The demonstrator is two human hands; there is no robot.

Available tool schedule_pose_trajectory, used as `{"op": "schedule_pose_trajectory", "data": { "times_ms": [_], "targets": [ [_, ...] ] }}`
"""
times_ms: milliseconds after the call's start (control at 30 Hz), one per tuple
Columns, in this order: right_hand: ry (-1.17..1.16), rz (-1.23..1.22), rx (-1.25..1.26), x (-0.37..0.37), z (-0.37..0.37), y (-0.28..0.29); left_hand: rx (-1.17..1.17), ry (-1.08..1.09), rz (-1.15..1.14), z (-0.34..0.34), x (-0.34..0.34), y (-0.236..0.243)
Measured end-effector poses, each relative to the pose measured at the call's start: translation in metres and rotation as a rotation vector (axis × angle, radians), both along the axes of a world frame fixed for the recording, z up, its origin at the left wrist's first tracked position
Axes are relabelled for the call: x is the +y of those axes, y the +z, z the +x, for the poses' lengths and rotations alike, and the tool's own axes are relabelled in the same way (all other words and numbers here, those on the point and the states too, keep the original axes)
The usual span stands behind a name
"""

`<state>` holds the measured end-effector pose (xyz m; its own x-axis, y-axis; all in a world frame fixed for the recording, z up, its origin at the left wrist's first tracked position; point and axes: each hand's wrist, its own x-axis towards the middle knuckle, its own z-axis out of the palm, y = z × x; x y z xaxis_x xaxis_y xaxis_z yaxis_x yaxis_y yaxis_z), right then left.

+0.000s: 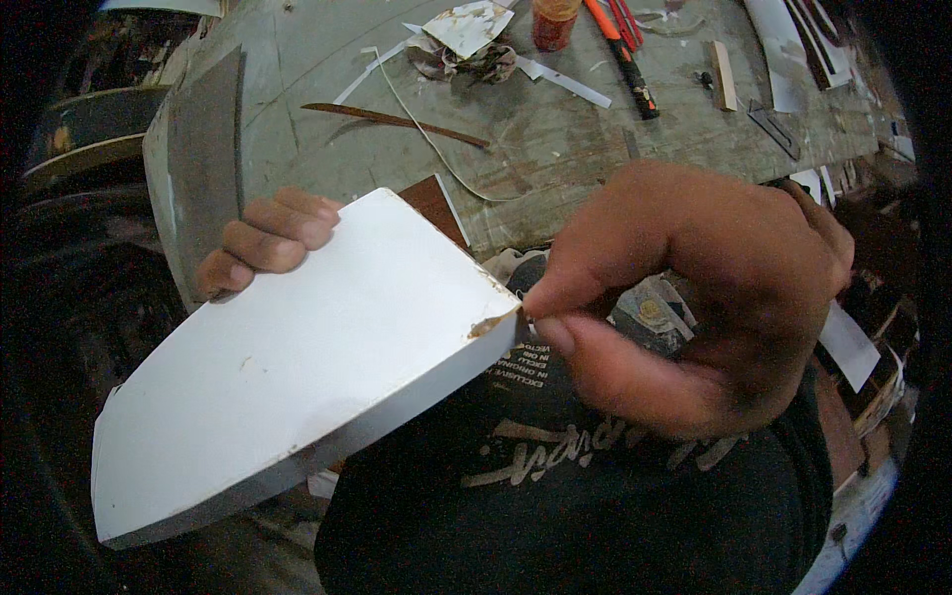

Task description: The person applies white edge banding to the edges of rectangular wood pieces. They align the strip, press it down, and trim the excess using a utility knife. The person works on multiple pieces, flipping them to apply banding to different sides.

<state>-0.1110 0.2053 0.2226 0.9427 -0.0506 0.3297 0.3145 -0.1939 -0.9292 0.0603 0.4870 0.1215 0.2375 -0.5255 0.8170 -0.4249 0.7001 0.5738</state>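
Observation:
A white board (288, 347) with a thick edge band and one curved side is held tilted in front of me. My left hand (268, 243) is closed over its far left edge, with fingers on the white face and the thumb hidden behind. At the board's right corner a brown, torn-looking patch (486, 325) shows. My right hand (714, 288) pinches thumb and forefinger together right at that corner. Whatever is between those fingertips is too small to make out. Behind the board, a brown wood-grain piece (436, 206) partly shows.
On the worktable (555, 149) lie an orange and black cutter knife (625, 59), a red-handled tool (627, 22), a jar of reddish-brown stuff (554, 28), a crumpled rag (461, 61), a thin brown strip (397, 123) and a small wood block (724, 75). A grey panel (205, 169) is at left.

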Motion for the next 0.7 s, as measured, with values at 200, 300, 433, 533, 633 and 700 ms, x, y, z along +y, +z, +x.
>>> {"op": "schedule_pose_trajectory", "data": {
  "times_ms": [200,300,433,533,633,700],
  "targets": [
    [0.04,0.115,-0.005,0.009,-0.001,-0.005,-0.023,-0.034,0.018,0.001,0.006,0.003],
    [0.173,-0.02,0.004,-0.001,0.004,0.0,-0.033,0.029,0.021,-0.006,0.007,0.003],
    [0.127,0.148,0.059,0.006,0.001,-0.007,-0.013,0.029,0.015,-0.008,0.009,0.002],
    [0.0,0.309,0.119,0.02,-0.008,-0.011,-0.013,-0.038,-0.002,-0.002,0.007,0.0],
    [0.093,0.344,0.104,0.008,-0.005,-0.01,-0.02,-0.042,0.032,0.002,0.007,0.005],
    [0.12,0.349,0.098,0.005,-0.005,-0.01,-0.021,-0.029,0.034,0.002,0.006,0.004]
  ]
}}
